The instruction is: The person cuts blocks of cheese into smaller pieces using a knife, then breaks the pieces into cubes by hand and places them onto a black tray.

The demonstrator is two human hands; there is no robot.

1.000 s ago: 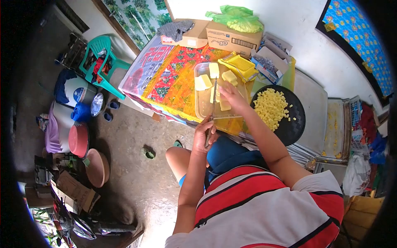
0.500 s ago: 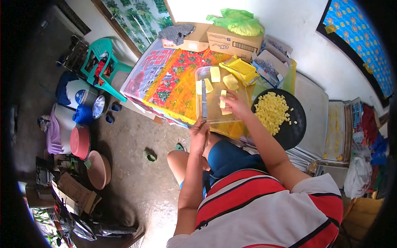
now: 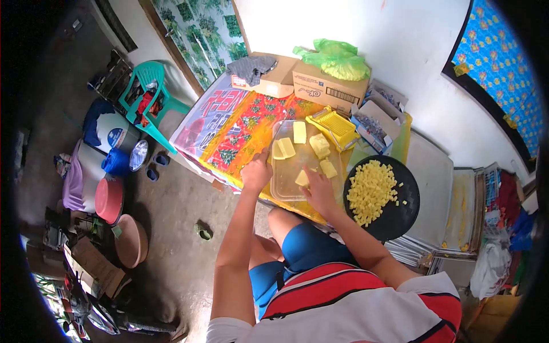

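My left hand point(image 3: 256, 172) is closed at the left edge of the clear plastic tray point(image 3: 278, 191). What its fingers hold is hidden; no knife blade shows. Over the tray's near right part, my right hand point(image 3: 320, 193) has thumb and fingers around a small pale yellow block point(image 3: 302, 179). Another yellow piece point(image 3: 328, 168) lies just beyond those fingers. Farther back on the tray are an upright-looking rectangular block point(image 3: 299, 132), a chunkier block point(image 3: 319, 146) and a pair of slabs point(image 3: 283, 148) side by side.
Right of the tray, a round black pan point(image 3: 409, 214) holds many small yellow cubes point(image 3: 372, 191). Behind the tray sit a yellow slotted basket point(image 3: 333, 128), open boxes point(image 3: 374, 123) and a carton point(image 3: 329, 86) under a green bag point(image 3: 334, 59). A green chair point(image 3: 151, 108) stands left.
My left hand has moved left, and the knife blade seen over the tray is out of sight. My right hand has shifted toward the tray's near side. The left slabs now lie together.
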